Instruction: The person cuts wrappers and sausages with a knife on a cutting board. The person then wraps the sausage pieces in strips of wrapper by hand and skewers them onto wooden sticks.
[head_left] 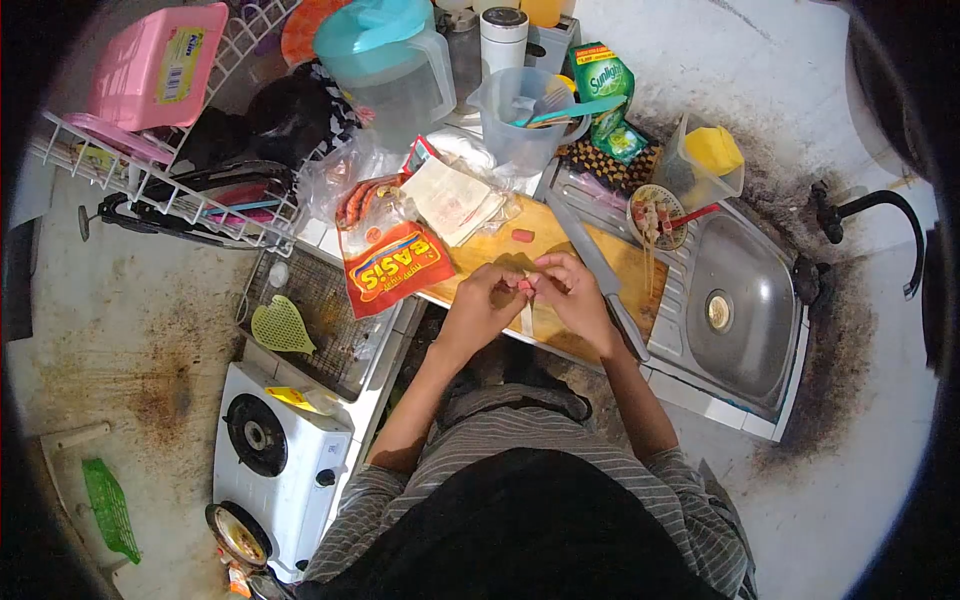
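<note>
Over the front of the wooden cutting board (590, 330), my left hand (488, 303) and my right hand (572, 297) meet, fingertips pinched on a small red sausage piece (525, 287). A pale thin strip (527, 320) hangs or lies just below the fingers; which of the two I cannot tell. Another sausage piece (522, 236) lies on the board behind my hands. Along the board's right side rests a large knife (590, 250). Left of my hands are a red food packet (395, 270), a stack of pale square wrapper sheets (455, 200) and bagged sausages (362, 200).
To the right are a steel sink (745, 290), a black faucet (880, 205) and a bowl with skewers (657, 215). A plastic measuring jug (520, 120) stands behind the board. At left are a white gas stove (285, 450) and a wire dish rack (165, 180).
</note>
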